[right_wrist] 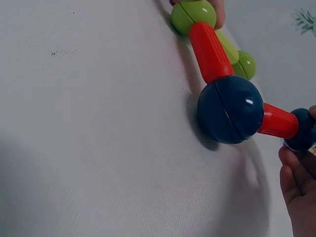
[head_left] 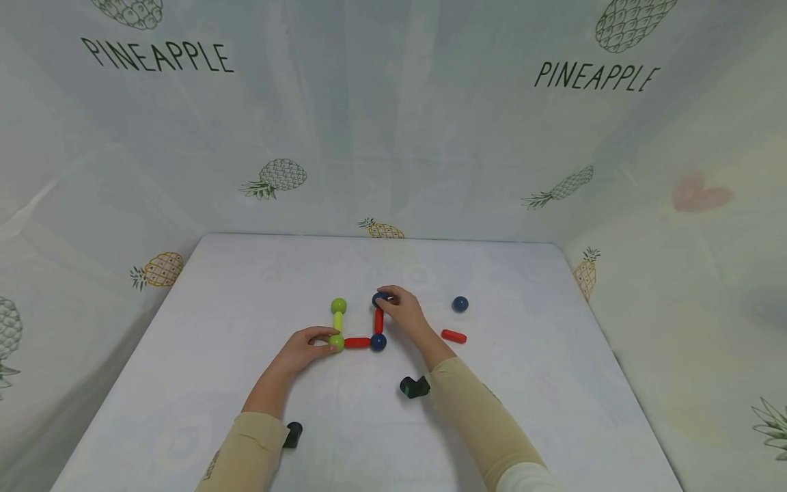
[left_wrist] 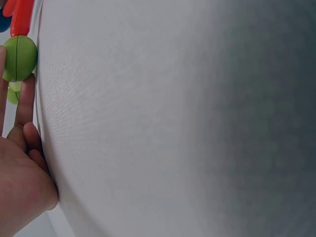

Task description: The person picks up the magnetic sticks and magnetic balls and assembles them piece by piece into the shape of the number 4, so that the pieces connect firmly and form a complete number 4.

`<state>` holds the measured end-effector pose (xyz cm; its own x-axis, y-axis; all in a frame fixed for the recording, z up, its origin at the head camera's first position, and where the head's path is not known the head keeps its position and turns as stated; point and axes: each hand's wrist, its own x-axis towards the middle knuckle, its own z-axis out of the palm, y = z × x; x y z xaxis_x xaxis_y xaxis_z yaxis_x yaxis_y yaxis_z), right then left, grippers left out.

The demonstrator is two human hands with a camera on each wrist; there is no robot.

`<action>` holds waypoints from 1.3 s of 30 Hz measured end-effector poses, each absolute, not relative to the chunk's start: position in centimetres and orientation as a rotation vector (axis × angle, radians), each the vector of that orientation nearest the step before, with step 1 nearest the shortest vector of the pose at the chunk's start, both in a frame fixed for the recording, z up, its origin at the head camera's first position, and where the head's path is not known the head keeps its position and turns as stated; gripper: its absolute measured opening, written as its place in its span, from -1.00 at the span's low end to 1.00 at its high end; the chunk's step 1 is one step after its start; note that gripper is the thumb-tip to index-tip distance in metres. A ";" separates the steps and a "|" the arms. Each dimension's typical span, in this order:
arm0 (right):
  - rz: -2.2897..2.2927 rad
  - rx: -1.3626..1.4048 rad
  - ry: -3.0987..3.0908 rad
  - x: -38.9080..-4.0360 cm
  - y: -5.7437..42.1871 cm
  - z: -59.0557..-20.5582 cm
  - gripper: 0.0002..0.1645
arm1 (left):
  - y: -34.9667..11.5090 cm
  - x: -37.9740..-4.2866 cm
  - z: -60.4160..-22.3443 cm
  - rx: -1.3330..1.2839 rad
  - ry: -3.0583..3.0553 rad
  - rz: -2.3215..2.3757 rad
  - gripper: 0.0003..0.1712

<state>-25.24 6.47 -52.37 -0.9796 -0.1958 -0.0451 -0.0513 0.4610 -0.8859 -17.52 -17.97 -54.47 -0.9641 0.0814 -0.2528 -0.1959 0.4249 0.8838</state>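
A U-shaped chain of balls and rods lies on the white table. My left hand point(head_left: 311, 346) pinches the near green ball point(head_left: 336, 343) at its left corner. From there a yellow-green rod point(head_left: 338, 321) runs back to another green ball point(head_left: 339, 305), and a red rod point(head_left: 357, 343) runs right to a dark blue ball point(head_left: 378, 342). A second red rod point(head_left: 378, 321) leads back from this corner to the far blue ball point(head_left: 380, 300), gripped between the thumb and fingers of my right hand point(head_left: 402, 309). In the right wrist view, the corner blue ball point(right_wrist: 230, 109) joins both red rods.
Right of the chain lie a loose dark blue ball point(head_left: 460, 304) and a loose red rod point(head_left: 453, 336). Black wrist cameras, one of them the right one point(head_left: 415, 387), show beside the sleeves. A pineapple-print cloth point(head_left: 393, 137) hangs behind the table's far edge.
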 end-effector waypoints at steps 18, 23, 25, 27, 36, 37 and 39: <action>-1.497 -0.187 2.557 -25.5 6.3 -53.3 -0.52 | -17.9 -17.5 -54.4 -0.134 2.436 1.540 -0.64; -1.484 -0.172 2.562 -25.4 6.1 -53.4 -0.52 | -17.9 -17.6 -54.3 -0.124 2.436 1.548 -0.63; -1.478 -0.170 2.567 -25.4 6.0 -53.4 -0.53 | -17.9 -17.6 -54.4 -0.121 2.436 1.548 -0.63; -1.474 -0.168 2.571 -25.4 6.0 -53.5 -0.53 | -17.9 -17.6 -54.4 -0.119 2.434 1.546 -0.63; -1.451 -0.155 2.596 -25.4 5.6 -53.7 -0.54 | -18.0 -17.6 -54.4 -0.120 2.432 1.550 -0.62; -1.451 -0.149 2.597 -25.4 5.5 -53.7 -0.54 | -17.9 -17.6 -54.4 -0.124 2.430 1.552 -0.62; -1.445 -0.145 2.604 -25.5 5.5 -53.8 -0.54 | -17.9 -17.5 -54.4 -0.119 2.437 1.545 -0.62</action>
<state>-25.48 5.50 -53.84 -0.9824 -0.1620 -0.0927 -0.0070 0.5286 -0.8489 -17.53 -17.94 -54.42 -0.9646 0.0658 -0.2554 -0.2029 0.4337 0.8779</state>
